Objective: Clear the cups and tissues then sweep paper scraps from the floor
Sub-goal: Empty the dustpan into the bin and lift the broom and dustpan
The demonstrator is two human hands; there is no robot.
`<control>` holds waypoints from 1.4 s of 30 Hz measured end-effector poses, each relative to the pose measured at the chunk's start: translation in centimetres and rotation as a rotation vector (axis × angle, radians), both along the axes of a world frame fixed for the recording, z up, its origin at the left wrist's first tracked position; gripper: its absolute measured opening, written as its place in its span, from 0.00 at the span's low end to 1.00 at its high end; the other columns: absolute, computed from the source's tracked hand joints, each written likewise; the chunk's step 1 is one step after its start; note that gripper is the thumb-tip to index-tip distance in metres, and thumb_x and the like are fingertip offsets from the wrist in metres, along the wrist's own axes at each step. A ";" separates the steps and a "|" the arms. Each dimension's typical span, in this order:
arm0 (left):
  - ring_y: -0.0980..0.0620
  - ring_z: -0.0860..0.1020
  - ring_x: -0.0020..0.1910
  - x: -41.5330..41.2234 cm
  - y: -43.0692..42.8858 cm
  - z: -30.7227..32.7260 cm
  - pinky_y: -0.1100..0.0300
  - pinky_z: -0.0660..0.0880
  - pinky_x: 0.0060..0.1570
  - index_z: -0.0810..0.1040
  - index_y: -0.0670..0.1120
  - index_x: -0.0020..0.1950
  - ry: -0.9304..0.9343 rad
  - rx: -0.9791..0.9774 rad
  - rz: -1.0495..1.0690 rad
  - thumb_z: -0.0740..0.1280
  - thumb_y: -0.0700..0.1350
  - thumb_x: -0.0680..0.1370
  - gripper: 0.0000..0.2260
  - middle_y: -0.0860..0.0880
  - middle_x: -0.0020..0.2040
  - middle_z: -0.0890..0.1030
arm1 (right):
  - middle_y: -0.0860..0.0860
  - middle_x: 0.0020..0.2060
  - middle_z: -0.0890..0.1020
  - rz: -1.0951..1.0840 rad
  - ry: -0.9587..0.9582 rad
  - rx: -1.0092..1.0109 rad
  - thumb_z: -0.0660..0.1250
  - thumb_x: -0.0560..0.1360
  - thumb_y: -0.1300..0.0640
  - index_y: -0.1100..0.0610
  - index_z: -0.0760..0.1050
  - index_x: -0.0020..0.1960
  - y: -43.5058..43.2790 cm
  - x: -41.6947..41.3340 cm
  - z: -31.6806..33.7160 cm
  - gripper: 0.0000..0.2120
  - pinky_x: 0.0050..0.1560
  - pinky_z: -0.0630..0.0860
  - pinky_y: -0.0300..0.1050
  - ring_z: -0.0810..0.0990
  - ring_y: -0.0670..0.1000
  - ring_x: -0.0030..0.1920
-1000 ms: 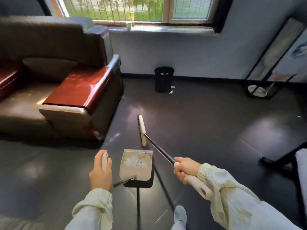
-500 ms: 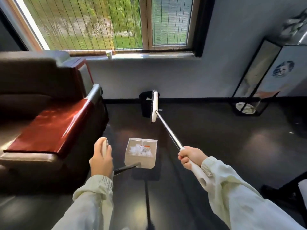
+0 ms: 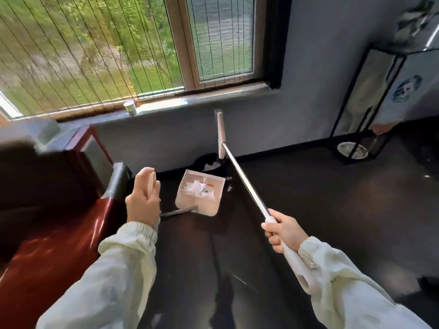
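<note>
While the left hand [image 3: 142, 205] keeps its fingers wrapped tight around the dustpan [image 3: 200, 195] handle, the pan floats just ahead of those fingers with white paper scraps [image 3: 198, 187] piled inside. Right hand [image 3: 282, 231] is clamped on the broom [image 3: 244, 181] grip, fingers fully curled. Compared to half a second back, the broom head has swung higher, now up against the wall, way beyond the right fingers. The black bin [image 3: 209, 162] sits closer, right past the pan, with more scraps by it on the floor [image 3: 308, 198].
</note>
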State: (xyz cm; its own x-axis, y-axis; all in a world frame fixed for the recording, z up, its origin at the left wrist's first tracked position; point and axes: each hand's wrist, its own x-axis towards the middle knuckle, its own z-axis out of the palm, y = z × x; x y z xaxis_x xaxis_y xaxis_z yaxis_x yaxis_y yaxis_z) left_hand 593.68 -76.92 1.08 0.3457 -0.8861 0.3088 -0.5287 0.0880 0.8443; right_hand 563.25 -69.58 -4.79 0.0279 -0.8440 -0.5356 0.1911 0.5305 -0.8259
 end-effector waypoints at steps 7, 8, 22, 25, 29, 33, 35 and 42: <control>0.58 0.72 0.24 1.5 -13.3 3.1 0.68 0.70 0.22 0.71 0.69 0.52 -0.059 -0.125 -0.033 0.63 0.48 0.78 0.13 0.56 0.37 0.75 | 0.52 0.27 0.72 -0.098 -0.037 -0.023 0.64 0.75 0.69 0.50 0.58 0.76 -8.6 -0.4 1.0 0.34 0.20 0.65 0.36 0.67 0.46 0.21; 0.57 0.71 0.24 1.6 -14.8 3.2 0.66 0.71 0.22 0.71 0.69 0.52 -0.080 -0.135 -0.043 0.62 0.49 0.77 0.13 0.55 0.36 0.75 | 0.52 0.27 0.73 -0.099 -0.032 -0.026 0.64 0.75 0.69 0.50 0.57 0.76 -9.6 -0.7 1.2 0.34 0.20 0.65 0.36 0.67 0.46 0.21; 0.34 0.80 0.42 -3.5 -30.7 1.2 0.44 0.78 0.44 0.59 0.59 0.69 -0.862 -0.034 -0.749 0.53 0.53 0.80 0.16 0.39 0.48 0.78 | 0.53 0.27 0.73 -0.198 -0.057 0.005 0.63 0.75 0.70 0.50 0.58 0.75 -19.8 -2.3 2.8 0.33 0.18 0.64 0.36 0.66 0.46 0.20; 0.37 0.80 0.42 -4.4 -32.2 -0.7 0.47 0.78 0.44 0.52 0.64 0.66 -1.137 0.061 -0.945 0.54 0.54 0.81 0.16 0.45 0.49 0.76 | 0.53 0.27 0.72 -0.233 -0.061 -0.012 0.62 0.76 0.70 0.50 0.59 0.75 -21.6 -1.5 3.0 0.33 0.18 0.63 0.35 0.66 0.46 0.21; 0.40 0.80 0.36 -5.3 -32.3 -3.3 0.49 0.79 0.42 0.63 0.62 0.72 -1.218 0.035 -1.103 0.40 0.66 0.76 0.28 0.46 0.46 0.77 | 0.54 0.29 0.71 -0.288 -0.074 -0.021 0.62 0.76 0.70 0.50 0.58 0.75 -23.5 -1.2 4.0 0.33 0.17 0.63 0.35 0.66 0.45 0.20; 0.50 0.81 0.49 -5.9 -32.1 -5.2 0.56 0.75 0.55 0.46 0.69 0.73 -1.066 0.271 -1.103 0.45 0.64 0.79 0.22 0.56 0.53 0.81 | 0.55 0.31 0.69 -0.310 -0.081 -0.034 0.61 0.76 0.71 0.51 0.55 0.77 -24.3 -2.3 5.5 0.34 0.17 0.64 0.35 0.66 0.44 0.19; 0.55 0.79 0.56 -5.9 -32.3 -5.7 0.59 0.71 0.61 0.51 0.62 0.76 -1.009 0.387 -1.043 0.53 0.62 0.80 0.25 0.62 0.59 0.79 | 0.55 0.32 0.69 -0.308 -0.069 -0.039 0.60 0.77 0.71 0.51 0.54 0.77 -24.5 -2.9 6.1 0.34 0.16 0.64 0.35 0.66 0.44 0.19; 0.44 0.80 0.47 -7.2 -32.7 -6.4 0.55 0.70 0.42 0.73 0.47 0.59 -1.376 0.206 -0.927 0.54 0.60 0.80 0.20 0.51 0.40 0.74 | 0.54 0.30 0.70 -0.311 -0.062 -0.057 0.61 0.77 0.70 0.51 0.55 0.77 -24.1 -3.1 6.7 0.33 0.17 0.64 0.36 0.66 0.44 0.20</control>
